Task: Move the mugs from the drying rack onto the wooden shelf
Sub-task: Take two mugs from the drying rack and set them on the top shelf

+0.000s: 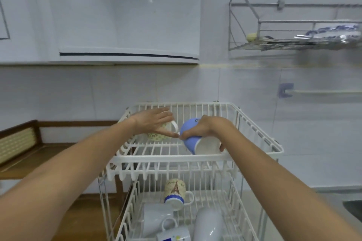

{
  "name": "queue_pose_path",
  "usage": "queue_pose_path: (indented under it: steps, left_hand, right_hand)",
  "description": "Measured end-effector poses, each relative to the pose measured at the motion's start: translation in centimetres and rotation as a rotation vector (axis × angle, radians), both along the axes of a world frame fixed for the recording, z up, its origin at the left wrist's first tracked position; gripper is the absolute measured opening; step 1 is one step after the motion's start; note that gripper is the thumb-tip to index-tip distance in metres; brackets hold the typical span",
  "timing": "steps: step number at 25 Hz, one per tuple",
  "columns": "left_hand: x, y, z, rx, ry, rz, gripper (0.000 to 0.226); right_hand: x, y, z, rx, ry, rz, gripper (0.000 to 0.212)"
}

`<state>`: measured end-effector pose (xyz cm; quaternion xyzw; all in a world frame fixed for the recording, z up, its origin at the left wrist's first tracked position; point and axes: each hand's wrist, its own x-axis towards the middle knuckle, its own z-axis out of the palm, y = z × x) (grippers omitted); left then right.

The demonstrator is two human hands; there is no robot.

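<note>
A white two-tier drying rack [197, 157] stands in front of me. On its top tier my right hand [203, 126] grips a blue mug [191, 133], tilted with its white mouth toward me. My left hand [152, 123] lies flat with fingers apart over a cream patterned mug [158, 136], touching it without closing around it. On the lower tier stand a cream mug with a blue band [175, 191], a white mug [156, 219], a mug with a blue and yellow print [174, 236] and a tall white vessel [208, 225]. The wooden shelf [37, 154] sits to the left.
A metal wall rack [290, 44] with a cloth and small items hangs at the upper right. A towel bar [321, 92] is fixed below it. A white cabinet [125, 53] overhangs the shelf. A sink edge [352, 206] shows at the far right.
</note>
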<state>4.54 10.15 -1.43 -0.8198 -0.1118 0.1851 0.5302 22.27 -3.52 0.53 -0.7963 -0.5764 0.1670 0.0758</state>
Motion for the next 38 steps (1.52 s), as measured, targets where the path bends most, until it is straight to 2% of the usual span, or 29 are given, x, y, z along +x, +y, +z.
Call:
queue_pose_path:
  steps: [4, 7, 8, 10, 13, 16, 18, 22, 28, 31, 34, 38]
  left_hand:
    - [0.3, 0.3, -0.3, 0.068, 0.049, -0.064, 0.096]
    - [-0.4, -0.3, -0.3, 0.096, -0.078, -0.015, 0.090]
    - [-0.8, -0.7, 0.0, 0.081, -0.183, 0.045, 0.091]
    - [-1.6, -1.8, 0.7, 0.001, -0.518, 0.116, 0.104]
    - [-3.4, -4.1, 0.8, -0.186, -1.119, -0.013, 0.112]
    - [-5.8, -6.9, 0.5, -0.391, -1.547, -0.132, 0.111]
    - [-7.5, -9.0, 0.1, -0.529, -1.755, -0.152, 0.112]
    - [-13.6, -13.0, -3.3, -0.662, -2.047, -0.225, 0.117]
    - [-24.7, -12.2, -8.1, -0.849, -2.539, -0.141, 0.108]
    - [-29.8, -9.8, -9.9, -0.936, -2.701, -0.057, 0.093]
    - [-33.6, -7.0, -11.0, -1.075, -2.709, -0.010, 0.075]
    - [-35.3, -3.4, -11.7, -1.060, -2.594, 0.140, 0.088]
  right_hand:
    - [0.5, 0.4, -1.3, 0.106, 0.106, -0.027, 0.099]
    - [1.3, 0.0, -1.8, 0.218, 0.170, 0.001, 0.100]
    - [1.5, -0.4, -1.8, 0.273, 0.201, 0.006, 0.099]
    - [1.8, -1.1, -1.6, 0.430, 0.282, 0.011, 0.094]
    - [1.6, -2.5, -1.0, 0.700, 0.476, -0.002, 0.080]
    - [-0.4, -3.7, -0.3, 0.846, 0.660, 0.043, 0.074]
    - [-2.9, -4.6, 0.0, 0.928, 0.716, 0.084, 0.072]
    - [-8.7, -6.6, -0.3, 1.038, 0.754, 0.212, 0.076]
    - [-19.8, -6.3, -1.6, 0.930, 0.846, 0.395, 0.076]
    - [-25.7, -4.7, -3.2, 0.880, 0.849, 0.415, 0.079]
    - [-30.5, -2.4, -5.2, 0.852, 0.828, 0.393, 0.081]
    - [-34.3, 2.2, -7.8, 0.837, 0.770, 0.219, 0.083]
